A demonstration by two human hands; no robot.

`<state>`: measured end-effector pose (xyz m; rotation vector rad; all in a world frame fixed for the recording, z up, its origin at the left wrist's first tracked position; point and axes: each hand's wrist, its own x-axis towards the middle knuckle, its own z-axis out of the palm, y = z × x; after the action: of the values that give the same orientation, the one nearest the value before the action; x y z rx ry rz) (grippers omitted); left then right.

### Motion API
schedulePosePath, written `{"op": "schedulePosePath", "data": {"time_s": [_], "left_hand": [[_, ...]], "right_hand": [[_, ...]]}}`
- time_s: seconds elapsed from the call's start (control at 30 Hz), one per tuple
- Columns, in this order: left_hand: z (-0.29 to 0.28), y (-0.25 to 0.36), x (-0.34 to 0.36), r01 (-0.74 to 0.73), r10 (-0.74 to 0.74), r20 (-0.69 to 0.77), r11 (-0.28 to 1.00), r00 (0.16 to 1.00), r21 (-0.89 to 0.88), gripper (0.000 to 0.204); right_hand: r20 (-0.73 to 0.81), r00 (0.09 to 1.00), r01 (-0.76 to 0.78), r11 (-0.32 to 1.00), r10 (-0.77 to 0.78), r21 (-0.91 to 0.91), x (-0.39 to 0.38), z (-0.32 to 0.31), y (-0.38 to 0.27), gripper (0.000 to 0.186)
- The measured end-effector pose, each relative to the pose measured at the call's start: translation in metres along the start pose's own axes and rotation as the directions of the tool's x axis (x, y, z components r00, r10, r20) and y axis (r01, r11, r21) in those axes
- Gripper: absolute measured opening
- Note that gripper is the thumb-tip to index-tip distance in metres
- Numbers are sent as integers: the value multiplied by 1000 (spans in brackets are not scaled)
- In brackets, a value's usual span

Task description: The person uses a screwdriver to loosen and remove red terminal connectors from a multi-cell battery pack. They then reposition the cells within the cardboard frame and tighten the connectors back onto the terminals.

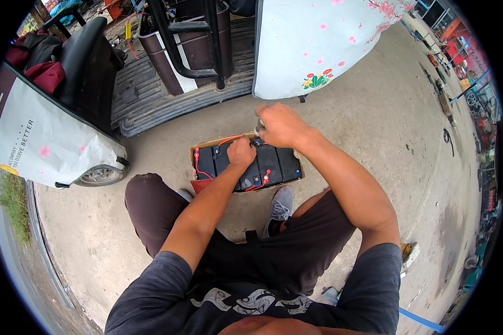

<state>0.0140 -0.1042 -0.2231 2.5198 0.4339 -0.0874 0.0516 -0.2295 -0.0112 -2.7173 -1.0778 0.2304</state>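
Note:
On the ground between my feet lies an open cardboard box (303, 167) holding several black batteries (288, 163) side by side. Red cables (197, 162) with red terminal caps link them. My left hand (242, 152) is closed over the batteries' far edge, its fingertips down at a terminal beside a red cable. What it pinches is hidden. Just above and to the right, my right hand (282, 124) is wrapped around an upright tool (257, 128); only a short pale-grey part shows, pointing down toward the terminals near my left fingertips.
A three-wheeled vehicle stands ahead, with a ribbed floor (151, 109), a black seat (86, 61) and a white flower-printed panel (313, 47). Its wheel (98, 176) is at the left. My grey shoe (282, 204) is close to the box. Tools and parts lie along the far right.

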Motion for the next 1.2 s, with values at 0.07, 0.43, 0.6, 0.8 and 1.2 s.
{"op": "schedulePosePath", "data": {"time_s": [0.07,0.43,0.6,0.8,1.2], "left_hand": [[0,2,-1,-2,2,4,1000,1000,1,20],[0,2,0,-17,17,8,1000,1000,1,20],[0,1,-2,-38,38,-32,999,999,-19,19],[-2,2,-2,-30,29,-20,999,999,-12,19],[-1,0,0,-78,79,-51,997,996,30,19]], "right_hand": [[-51,998,44,999,-44,5,-1,4,3,29],[-69,994,83,996,-80,37,-3,5,7,31],[-35,998,48,998,-46,44,-4,-3,-2,32],[9,1000,24,1000,-24,5,-3,-3,-1,28],[-124,980,164,985,-157,45,3,3,6,24]]}}
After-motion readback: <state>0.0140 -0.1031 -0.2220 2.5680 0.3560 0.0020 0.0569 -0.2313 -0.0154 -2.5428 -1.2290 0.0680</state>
